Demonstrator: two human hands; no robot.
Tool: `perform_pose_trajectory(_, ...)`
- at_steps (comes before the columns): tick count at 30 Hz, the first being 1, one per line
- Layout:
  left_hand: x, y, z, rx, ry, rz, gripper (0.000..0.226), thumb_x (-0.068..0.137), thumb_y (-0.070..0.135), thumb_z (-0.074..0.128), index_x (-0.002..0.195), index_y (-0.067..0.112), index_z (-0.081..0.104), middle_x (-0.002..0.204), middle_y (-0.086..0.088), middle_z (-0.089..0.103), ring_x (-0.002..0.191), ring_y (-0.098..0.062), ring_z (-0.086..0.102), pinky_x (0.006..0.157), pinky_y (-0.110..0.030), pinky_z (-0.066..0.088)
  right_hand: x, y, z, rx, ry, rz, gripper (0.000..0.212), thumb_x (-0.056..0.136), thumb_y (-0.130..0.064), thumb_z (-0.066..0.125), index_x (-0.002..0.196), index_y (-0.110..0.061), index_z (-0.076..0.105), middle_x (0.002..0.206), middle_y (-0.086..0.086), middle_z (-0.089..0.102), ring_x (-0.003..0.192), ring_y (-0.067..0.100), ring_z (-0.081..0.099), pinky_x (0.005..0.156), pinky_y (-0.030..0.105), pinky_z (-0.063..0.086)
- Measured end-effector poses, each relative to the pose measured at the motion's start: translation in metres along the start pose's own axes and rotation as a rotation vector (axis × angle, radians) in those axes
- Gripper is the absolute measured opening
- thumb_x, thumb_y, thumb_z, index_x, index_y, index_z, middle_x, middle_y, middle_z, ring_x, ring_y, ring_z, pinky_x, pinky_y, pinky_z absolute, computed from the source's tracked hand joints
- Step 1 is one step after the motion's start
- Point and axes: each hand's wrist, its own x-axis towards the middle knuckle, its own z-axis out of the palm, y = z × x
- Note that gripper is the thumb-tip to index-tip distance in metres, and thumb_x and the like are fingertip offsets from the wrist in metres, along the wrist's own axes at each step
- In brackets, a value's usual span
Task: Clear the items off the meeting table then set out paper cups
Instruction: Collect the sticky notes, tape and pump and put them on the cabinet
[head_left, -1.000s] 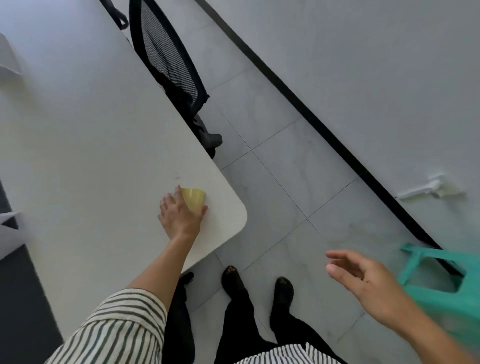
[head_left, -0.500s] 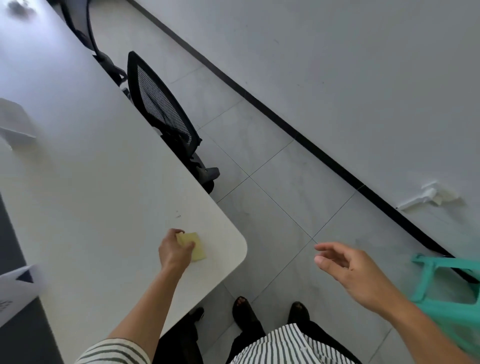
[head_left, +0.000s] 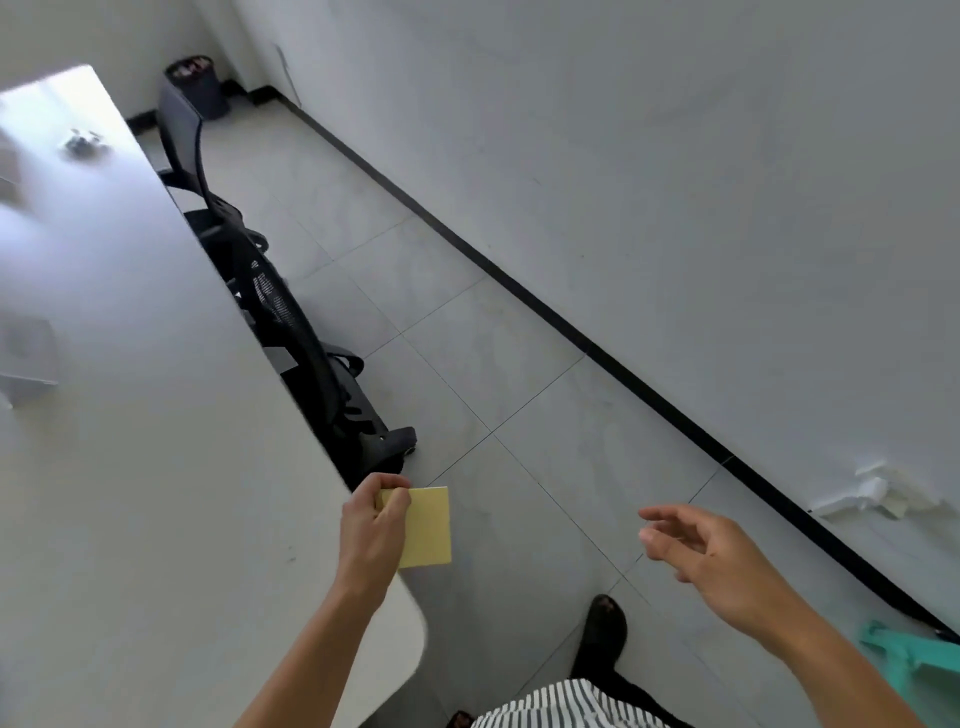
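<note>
My left hand pinches a pale yellow pad of sticky notes by its left edge and holds it just past the right edge of the white meeting table, above the floor. My right hand hangs over the tiled floor to the right, fingers spread and empty. Far up the table lie a small dark crumpled item and a blurred white sheet. No paper cups are in view.
Two black mesh office chairs are tucked along the table's right side. A dark bin stands in the far corner. A turquoise plastic stool sits at the lower right by the wall. My black shoe is on the floor.
My left hand has lifted the yellow pad off the table corner and carried it past the edge. The view has tilted up toward the far end of the room.
</note>
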Motion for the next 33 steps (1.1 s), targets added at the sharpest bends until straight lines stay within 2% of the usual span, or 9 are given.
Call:
perform_pose_trajectory(4, 0.009, 0.039, 0.045, -0.058, 0.042, 0.024, 0.017, 0.092, 0.016, 0.058, 0.078, 0.018, 0.067, 0.076, -0.002, 0.058, 0.069, -0.021, 0.053, 0.057, -0.033, 0.044, 0.058, -0.019, -0.058, 0.015, -0.019, -0.035, 0.016, 0.088, -0.033, 0.066, 0.104, -0.037, 0.065, 0.102, -0.005, 0.07, 0.092, 0.006, 0.069, 0.077, 0.024, 0.052)
perform_pose_trajectory(7, 0.019, 0.061, 0.067, -0.083, 0.084, 0.01, 0.022, 0.092, 0.025, 0.061, 0.072, 0.015, 0.066, 0.065, 0.0, 0.054, 0.062, -0.019, 0.05, 0.058, -0.036, 0.042, 0.099, -0.037, -0.088, 0.013, -0.034, -0.07, 0.016, 0.088, -0.034, 0.066, 0.104, -0.036, 0.066, 0.1, -0.005, 0.072, 0.088, 0.004, 0.07, 0.075, 0.024, 0.052)
perform_pose_trajectory(10, 0.037, 0.079, 0.073, -0.11, 0.136, 0.022, 0.027, 0.093, 0.027, 0.06, 0.071, 0.012, 0.067, 0.064, -0.004, 0.053, 0.061, -0.02, 0.048, 0.057, -0.035, 0.04, 0.137, -0.056, -0.101, 0.013, -0.066, -0.087, 0.016, 0.088, -0.034, 0.066, 0.104, -0.036, 0.066, 0.099, -0.007, 0.074, 0.084, 0.0, 0.07, 0.07, 0.024, 0.052)
perform_pose_trajectory(14, 0.082, 0.096, 0.069, -0.127, 0.22, 0.007, 0.029, 0.093, 0.029, 0.061, 0.067, 0.017, 0.067, 0.064, -0.006, 0.054, 0.06, -0.022, 0.049, 0.057, -0.038, 0.041, 0.202, -0.086, -0.101, -0.006, -0.137, -0.077, 0.016, 0.089, -0.032, 0.065, 0.105, -0.034, 0.066, 0.102, -0.006, 0.074, 0.083, 0.0, 0.071, 0.069, 0.025, 0.052)
perform_pose_trajectory(17, 0.131, 0.108, 0.064, -0.147, 0.274, 0.003, 0.029, 0.094, 0.029, 0.06, 0.067, 0.019, 0.067, 0.06, 0.003, 0.061, 0.06, -0.02, 0.055, 0.055, -0.037, 0.045, 0.254, -0.118, -0.093, -0.028, -0.159, -0.093, 0.016, 0.089, -0.032, 0.065, 0.104, -0.034, 0.066, 0.101, -0.006, 0.074, 0.083, 0.0, 0.071, 0.068, 0.024, 0.052)
perform_pose_trajectory(20, 0.188, 0.131, 0.062, -0.193, 0.271, -0.016, 0.029, 0.094, 0.029, 0.059, 0.072, 0.011, 0.067, 0.067, -0.005, 0.059, 0.062, -0.023, 0.054, 0.055, -0.038, 0.045, 0.305, -0.161, -0.091, -0.041, -0.148, -0.119, 0.017, 0.089, -0.032, 0.065, 0.106, -0.034, 0.066, 0.101, -0.007, 0.073, 0.084, 0.0, 0.071, 0.069, 0.024, 0.052)
perform_pose_trajectory(26, 0.299, 0.218, 0.044, -0.221, 0.233, 0.051, 0.024, 0.091, 0.025, 0.063, 0.072, 0.011, 0.067, 0.07, -0.014, 0.056, 0.063, -0.023, 0.051, 0.057, -0.037, 0.044, 0.386, -0.261, -0.087, -0.035, -0.126, -0.191, 0.019, 0.089, -0.029, 0.065, 0.108, -0.029, 0.068, 0.095, -0.005, 0.076, 0.082, 0.003, 0.071, 0.07, 0.026, 0.052)
perform_pose_trajectory(29, 0.346, 0.247, 0.033, -0.209, 0.235, 0.08, 0.023, 0.092, 0.026, 0.063, 0.074, 0.012, 0.066, 0.069, -0.005, 0.055, 0.061, -0.018, 0.051, 0.054, -0.031, 0.043, 0.428, -0.293, -0.08, -0.032, -0.144, -0.196, 0.018, 0.09, -0.028, 0.064, 0.107, -0.03, 0.067, 0.097, -0.005, 0.076, 0.083, 0.003, 0.072, 0.071, 0.026, 0.053)
perform_pose_trajectory(33, 0.403, 0.259, 0.024, -0.21, 0.273, 0.044, 0.022, 0.091, 0.026, 0.064, 0.074, 0.012, 0.067, 0.071, -0.005, 0.056, 0.063, -0.019, 0.052, 0.057, -0.033, 0.044, 0.496, -0.327, -0.07, -0.053, -0.188, -0.173, 0.017, 0.091, -0.027, 0.063, 0.108, -0.029, 0.067, 0.099, -0.005, 0.075, 0.082, 0.003, 0.072, 0.07, 0.025, 0.053)
